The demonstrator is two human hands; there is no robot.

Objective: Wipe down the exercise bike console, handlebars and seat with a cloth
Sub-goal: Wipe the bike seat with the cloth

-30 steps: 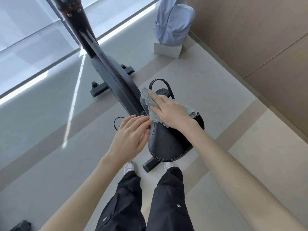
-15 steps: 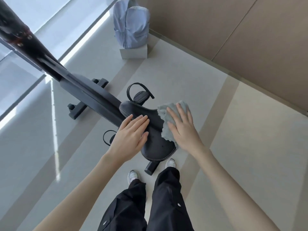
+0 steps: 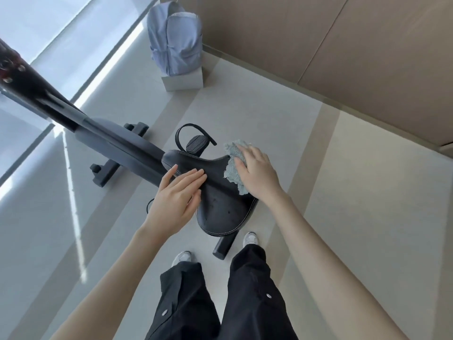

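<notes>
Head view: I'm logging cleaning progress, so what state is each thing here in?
Black padded bike seat, fluffy grey-blue cloth pressed on its right edge.
Cloth, crumpled, under the right hand.
Left hand, flat, fingers resting on the seat's left side.
Right hand, fingers straight, pressing the cloth.
Black strapped pedal, no foot in it.
Pale blue backpack, upright on a white block.

The seat point(image 3: 225, 209) in the middle is showing black with a whitish stitch line round its edge, and the cloth point(image 3: 232, 168) is looking pale blue-grey. At the top, the backpack point(image 3: 175, 42) is looking light blue beside the brown wall point(image 3: 318, 33). At the bottom, the trousers point(image 3: 255, 303) are showing black and the shoes point(image 3: 250, 239) white.
</notes>
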